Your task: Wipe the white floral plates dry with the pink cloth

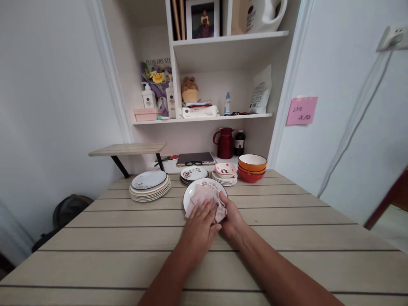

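Note:
A white plate [187, 196] with a dark rim and a brown floral print is held tilted a little over the table. My right hand [232, 217] grips its right edge, thumb on top and the other fingers hidden underneath. A crumpled pale pink cloth [204, 194] covers much of the plate's face. On the cloth lies my left hand [200, 225], palm down with fingers stretched out flat, pressing it against the plate.
Stacked plates [149, 187] stand at the left, and dark-rimmed plates [194, 173] behind. Small dishes with a pink square bowl [225, 169] and stacked orange and red bowls [251, 168] are at back right. Farther back are a red jug [225, 143] and a raised wooden shelf [127, 149].

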`<state>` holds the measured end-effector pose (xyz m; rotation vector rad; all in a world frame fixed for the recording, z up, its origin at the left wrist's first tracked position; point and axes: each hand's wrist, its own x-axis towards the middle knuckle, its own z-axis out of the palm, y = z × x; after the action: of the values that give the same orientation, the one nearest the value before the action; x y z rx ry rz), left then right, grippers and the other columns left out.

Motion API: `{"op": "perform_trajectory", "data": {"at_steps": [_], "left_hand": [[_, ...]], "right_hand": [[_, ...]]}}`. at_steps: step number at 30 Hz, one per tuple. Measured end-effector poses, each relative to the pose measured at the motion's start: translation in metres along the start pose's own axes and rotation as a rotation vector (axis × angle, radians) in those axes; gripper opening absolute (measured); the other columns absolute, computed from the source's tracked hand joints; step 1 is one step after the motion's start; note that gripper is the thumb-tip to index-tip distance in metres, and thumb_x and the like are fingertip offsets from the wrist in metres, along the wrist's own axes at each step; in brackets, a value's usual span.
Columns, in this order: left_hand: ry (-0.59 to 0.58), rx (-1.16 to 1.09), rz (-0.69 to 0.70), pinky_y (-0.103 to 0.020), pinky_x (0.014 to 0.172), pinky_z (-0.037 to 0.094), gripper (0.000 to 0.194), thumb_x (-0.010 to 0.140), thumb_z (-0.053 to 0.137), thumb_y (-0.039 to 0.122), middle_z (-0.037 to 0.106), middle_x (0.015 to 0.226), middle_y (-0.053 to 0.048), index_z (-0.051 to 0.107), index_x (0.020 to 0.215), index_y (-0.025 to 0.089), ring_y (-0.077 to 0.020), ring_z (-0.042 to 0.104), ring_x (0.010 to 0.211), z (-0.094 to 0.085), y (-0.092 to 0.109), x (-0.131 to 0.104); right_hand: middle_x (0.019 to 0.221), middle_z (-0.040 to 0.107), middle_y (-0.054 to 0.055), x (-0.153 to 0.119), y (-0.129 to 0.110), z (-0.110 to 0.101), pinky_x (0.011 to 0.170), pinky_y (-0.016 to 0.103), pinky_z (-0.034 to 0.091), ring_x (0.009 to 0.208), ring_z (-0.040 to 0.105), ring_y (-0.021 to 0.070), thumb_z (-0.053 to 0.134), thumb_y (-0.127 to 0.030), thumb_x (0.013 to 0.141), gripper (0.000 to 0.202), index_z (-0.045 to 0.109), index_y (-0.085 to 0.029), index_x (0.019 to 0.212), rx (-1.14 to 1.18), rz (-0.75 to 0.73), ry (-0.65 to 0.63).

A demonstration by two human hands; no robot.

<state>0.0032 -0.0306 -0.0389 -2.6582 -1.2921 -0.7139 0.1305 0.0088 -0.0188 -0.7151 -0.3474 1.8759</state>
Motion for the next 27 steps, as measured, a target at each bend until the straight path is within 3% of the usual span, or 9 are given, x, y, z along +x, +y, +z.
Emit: {"op": "perform_trajectory", "data": {"at_steps": [5, 7, 13, 17, 20, 23, 27], "left_hand": [[0.082, 0.155, -0.269, -0.050, 0.111, 0.030, 0.055, 0.092, 0.042, 0.037, 0.034, 0.149, -0.014, 0.035, 0.142, 0.016, -0.0279, 0.030, 0.138, 0.006, -0.006, 0.001], [0.119, 0.185, -0.288, -0.049, 0.109, 0.034, 0.054, 0.091, 0.044, 0.036, 0.039, 0.146, -0.016, 0.038, 0.140, 0.014, -0.0290, 0.035, 0.135, 0.006, -0.006, 0.001], [0.138, 0.093, -0.063, -0.043, 0.104, 0.042, 0.041, 0.094, 0.038, 0.035, 0.052, 0.136, -0.012, 0.055, 0.126, 0.017, -0.0244, 0.048, 0.126, -0.003, 0.005, -0.001], [0.053, 0.018, 0.058, -0.041, 0.110, 0.035, 0.052, 0.093, 0.040, 0.040, 0.040, 0.146, -0.009, 0.038, 0.140, 0.019, -0.0212, 0.035, 0.135, -0.003, 0.008, -0.002], [0.033, 0.061, 0.065, -0.044, 0.114, 0.026, 0.066, 0.089, 0.048, 0.040, 0.027, 0.153, -0.008, 0.022, 0.147, 0.020, -0.0220, 0.023, 0.141, 0.002, 0.005, -0.004], [0.061, 0.149, -0.030, -0.048, 0.116, 0.020, 0.076, 0.083, 0.057, 0.031, 0.020, 0.155, -0.007, 0.019, 0.147, 0.022, -0.0242, 0.015, 0.143, 0.006, 0.002, -0.005], [0.140, 0.234, -0.279, -0.052, 0.114, 0.021, 0.083, 0.073, 0.059, 0.017, 0.019, 0.155, -0.014, 0.021, 0.147, 0.016, -0.0295, 0.014, 0.143, 0.009, -0.001, -0.004]], "right_hand": [[0.096, 0.075, 0.009, 0.003, 0.005, 0.001, 0.087, 0.037, 0.051, 0.087, 0.070, 0.0220, 0.049, -0.039, 0.089, 0.037, 0.062, -0.013, 0.112, -0.049, -0.075, 0.055], [0.097, 0.074, 0.009, 0.004, 0.005, 0.000, 0.087, 0.037, 0.051, 0.088, 0.070, 0.0216, 0.050, -0.039, 0.089, 0.036, 0.063, -0.014, 0.112, -0.048, -0.077, 0.054], [0.091, 0.075, 0.010, 0.004, -0.005, -0.006, 0.083, 0.037, 0.053, 0.081, 0.070, 0.0218, 0.051, -0.043, 0.087, 0.039, 0.062, -0.014, 0.110, -0.028, -0.062, 0.090], [0.088, 0.074, 0.013, 0.002, -0.010, -0.006, 0.087, 0.038, 0.052, 0.086, 0.070, 0.0234, 0.043, -0.046, 0.090, 0.047, 0.061, -0.008, 0.110, -0.025, 0.026, -0.053], [0.087, 0.075, 0.014, 0.000, -0.005, -0.002, 0.087, 0.037, 0.052, 0.085, 0.071, 0.0230, 0.043, -0.047, 0.090, 0.048, 0.063, -0.007, 0.107, -0.077, 0.077, -0.104], [0.095, 0.074, 0.013, 0.000, 0.001, 0.000, 0.087, 0.035, 0.052, 0.087, 0.070, 0.0218, 0.049, -0.046, 0.088, 0.046, 0.064, -0.008, 0.108, -0.128, 0.047, -0.075], [0.100, 0.074, 0.011, 0.001, 0.007, 0.001, 0.088, 0.034, 0.051, 0.090, 0.070, 0.0203, 0.055, -0.040, 0.087, 0.039, 0.063, -0.012, 0.112, -0.148, -0.052, -0.013]]}}
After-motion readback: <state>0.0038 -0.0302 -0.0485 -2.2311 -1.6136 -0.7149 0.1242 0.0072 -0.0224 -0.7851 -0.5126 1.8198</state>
